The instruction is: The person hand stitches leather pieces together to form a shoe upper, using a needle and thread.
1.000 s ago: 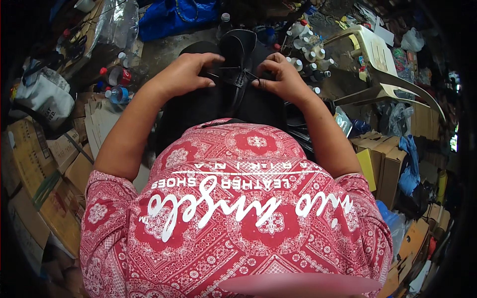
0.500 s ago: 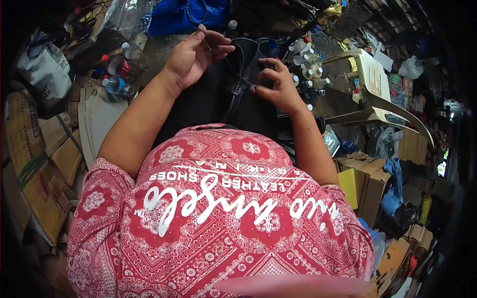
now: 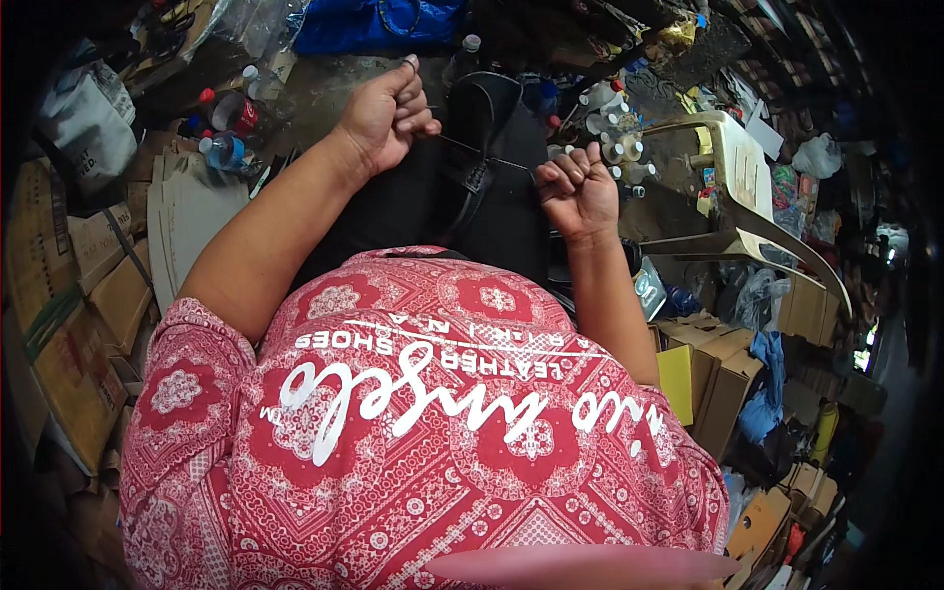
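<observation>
A black shoe (image 3: 484, 110) rests between my dark-trousered legs, its opening facing up. A thin thread (image 3: 513, 164) stretches out from both sides of the shoe's middle, pulled taut. On the left, my left hand (image 3: 385, 118) is closed in a fist around one end of the thread. My right hand (image 3: 582, 195) is closed too, raised to the right of the shoe, gripping the other end. Neither hand touches the shoe. A small dark bit shows at my left thumb and forefinger, too small to name.
Several plastic bottles (image 3: 629, 147) stand to the right of my legs, near a white plastic chair (image 3: 739, 182). More bottles (image 3: 236, 115) lie at the left. Stacked cardboard (image 3: 192, 231) flanks my left arm. A blue bag (image 3: 379, 25) lies ahead.
Both hands have moved apart from the shoe, the right one outward and slightly down. Their fingers have curled into fists, and the thread now runs straight and tight.
</observation>
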A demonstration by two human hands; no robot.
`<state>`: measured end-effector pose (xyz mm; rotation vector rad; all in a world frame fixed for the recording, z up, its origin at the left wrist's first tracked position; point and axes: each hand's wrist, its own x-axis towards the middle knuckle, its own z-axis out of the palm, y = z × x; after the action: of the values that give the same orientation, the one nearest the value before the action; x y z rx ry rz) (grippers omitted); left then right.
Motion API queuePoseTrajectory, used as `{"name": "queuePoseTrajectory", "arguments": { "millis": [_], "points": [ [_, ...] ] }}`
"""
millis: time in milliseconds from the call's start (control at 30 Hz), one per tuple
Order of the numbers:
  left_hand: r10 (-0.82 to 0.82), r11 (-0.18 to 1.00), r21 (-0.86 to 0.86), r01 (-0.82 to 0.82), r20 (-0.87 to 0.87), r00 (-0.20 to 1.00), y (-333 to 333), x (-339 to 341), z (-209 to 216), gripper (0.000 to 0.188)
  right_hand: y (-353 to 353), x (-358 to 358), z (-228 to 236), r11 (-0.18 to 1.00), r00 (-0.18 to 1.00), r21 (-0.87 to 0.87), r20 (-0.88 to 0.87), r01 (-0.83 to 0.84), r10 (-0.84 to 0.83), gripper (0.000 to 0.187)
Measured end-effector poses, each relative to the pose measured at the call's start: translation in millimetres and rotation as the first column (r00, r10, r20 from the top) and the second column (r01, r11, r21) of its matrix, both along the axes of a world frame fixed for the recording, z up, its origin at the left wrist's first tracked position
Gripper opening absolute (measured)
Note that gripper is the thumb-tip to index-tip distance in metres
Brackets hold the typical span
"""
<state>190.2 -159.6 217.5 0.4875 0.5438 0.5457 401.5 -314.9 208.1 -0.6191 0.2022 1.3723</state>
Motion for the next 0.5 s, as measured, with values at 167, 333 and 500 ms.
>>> {"name": "queuePoseTrajectory", "arguments": {
  "millis": [167, 333, 500],
  "points": [
    [0.009, 0.999, -0.037, -0.012, -0.086, 0.996, 9, -6, 0, 0.042, -12, 12, 3, 0.999, 0.992, -0.033, 0.127, -0.017, 0.021, 0.045],
    [-0.136, 0.991, -0.017, 0.136, 0.016, 0.991, 22, -13, -10, 0.037, -23, 25, -10, 0.997, 0.980, 0.012, 0.190, -0.071, 0.067, 0.043],
    [-0.005, 0.566, 0.479, 0.671, -0.812, 0.584, 75, -71, 19, 0.030, -72, 64, -9, 0.833, 0.505, -0.530, 0.680, -0.162, 0.531, 0.038]
  ]
}}
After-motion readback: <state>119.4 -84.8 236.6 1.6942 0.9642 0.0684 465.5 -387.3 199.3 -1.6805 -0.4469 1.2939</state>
